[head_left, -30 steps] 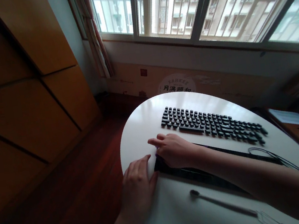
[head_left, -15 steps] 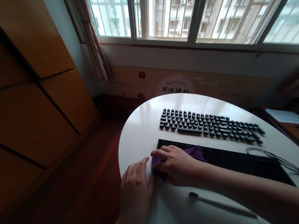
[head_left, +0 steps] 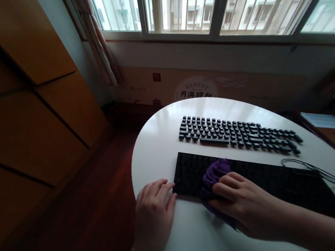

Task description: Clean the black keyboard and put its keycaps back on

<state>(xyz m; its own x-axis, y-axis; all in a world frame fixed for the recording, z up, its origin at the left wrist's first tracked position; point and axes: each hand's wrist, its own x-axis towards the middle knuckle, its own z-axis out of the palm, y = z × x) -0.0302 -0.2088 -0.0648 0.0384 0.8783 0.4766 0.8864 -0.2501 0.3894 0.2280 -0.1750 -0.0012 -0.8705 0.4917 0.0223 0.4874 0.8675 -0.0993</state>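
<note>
My right hand (head_left: 241, 198) grips a bunched purple cloth (head_left: 216, 174), which lies over the front edge and left part of a black keyboard base (head_left: 257, 170). Part of the cloth hangs down toward the tabletop. At the base's left end, my left hand (head_left: 155, 206) rests on the table with its fingers stretched out, fingertips touching the corner. Behind the base, loose black keycaps (head_left: 235, 131) are laid out in keyboard order.
Everything stands on a round-ended white table (head_left: 155, 148). A black cable (head_left: 325, 177) lies across the right side. Beyond it is a brown wooden surface with a paper sheet (head_left: 325, 120). An orange-brown cabinet (head_left: 65, 103) stands left; a barred window is ahead.
My right hand has moved right and toward me with the cloth, uncovering the base's left end. My left hand stays at that end. The long-handled brush is hidden from view now.
</note>
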